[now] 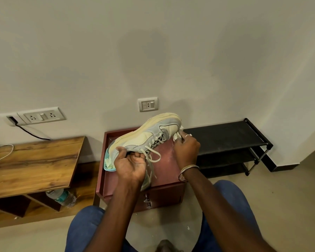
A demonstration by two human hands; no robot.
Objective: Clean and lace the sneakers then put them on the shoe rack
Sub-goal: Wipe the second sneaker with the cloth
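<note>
Maroon cabinet [168,157] below: left fingers [133,157] clamp sneaker [153,131], right fingers [185,137] pinch lace [176,136].

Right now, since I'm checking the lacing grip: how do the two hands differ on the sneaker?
The left hand grips the sneaker by its lower-left edge; the right hand pinches what looks like a lace end at its upper right. The right hand wears a ring and wrist bangles; the left hand shows neither. Both hold the one shoe over the maroon cabinet.
</note>
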